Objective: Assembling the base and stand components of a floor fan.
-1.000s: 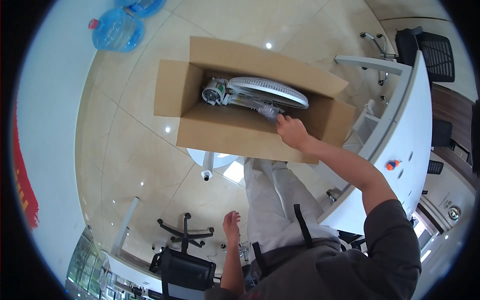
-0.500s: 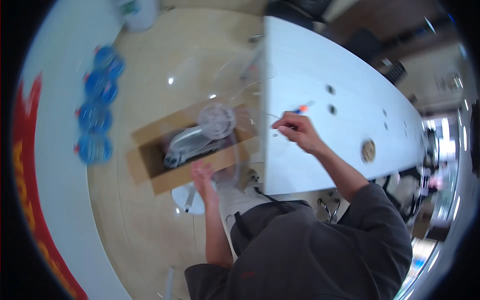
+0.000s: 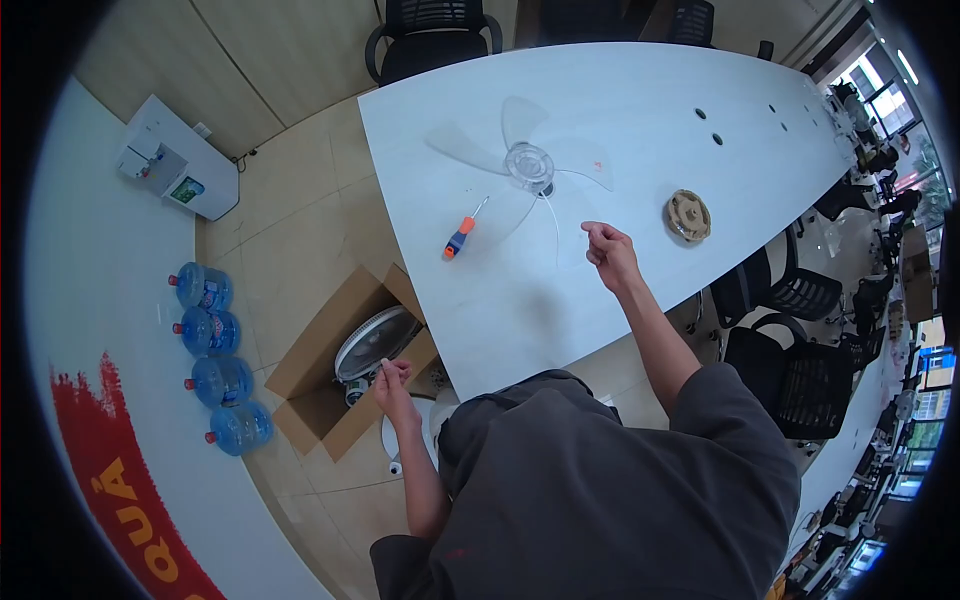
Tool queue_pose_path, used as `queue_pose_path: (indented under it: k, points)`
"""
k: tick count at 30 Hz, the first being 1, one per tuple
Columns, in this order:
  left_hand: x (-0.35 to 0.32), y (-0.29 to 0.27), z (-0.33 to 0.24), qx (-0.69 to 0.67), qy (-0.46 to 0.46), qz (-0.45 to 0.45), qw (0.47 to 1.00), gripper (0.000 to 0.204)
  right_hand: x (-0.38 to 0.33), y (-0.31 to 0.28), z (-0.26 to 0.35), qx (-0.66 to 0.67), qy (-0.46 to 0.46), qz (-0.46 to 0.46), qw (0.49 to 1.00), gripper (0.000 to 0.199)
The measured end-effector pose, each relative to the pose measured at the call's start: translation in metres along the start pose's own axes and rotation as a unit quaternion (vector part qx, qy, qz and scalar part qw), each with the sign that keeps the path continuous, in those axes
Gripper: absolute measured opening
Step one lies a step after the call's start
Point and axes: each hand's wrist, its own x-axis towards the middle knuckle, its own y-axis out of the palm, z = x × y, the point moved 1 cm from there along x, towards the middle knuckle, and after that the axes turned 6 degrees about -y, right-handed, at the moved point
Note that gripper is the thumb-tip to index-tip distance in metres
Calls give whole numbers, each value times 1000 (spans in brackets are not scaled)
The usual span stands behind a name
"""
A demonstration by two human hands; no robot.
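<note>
My left hand [image 3: 396,392] hovers beside the open cardboard box [image 3: 352,440], its thumb and fingers pinched together; a small pale spot shows at the fingertips, too small to name. My right hand [image 3: 612,254] is above the white table with its fingers closed and bent and the index finger foremost; whatever they may hold is hidden. Beyond it, apart from the fingers, a clear plastic fan blade [image 3: 528,166] appears to lie on the table. A screwdriver [image 3: 460,238] with a blue and orange handle lies left of the blade. To the right sits a round tan part [image 3: 688,216].
The box on the floor holds a fan grille [image 3: 376,340]. A white round base [image 3: 392,440] is partly hidden below it. Blue water bottles [image 3: 222,384] line the left wall near a water dispenser [image 3: 182,160]. Black chairs [image 3: 775,375] stand by the white table [image 3: 480,330].
My view has swung toward the table, and the blur is gone. The clear fan blade, earlier over the box near my hands, is now over the table, apart from both hands.
</note>
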Motion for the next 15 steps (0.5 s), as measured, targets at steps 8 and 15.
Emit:
queue_pose_path:
  k: [8,15]
  points:
    - [-30,-34,57,101,-42,-86,990,21,108,-21,-76,4,27,-90,996,21]
    - [-87,-123,142,72,-156,-235,957,24,163,32,-121,-3,83,-58,995,23]
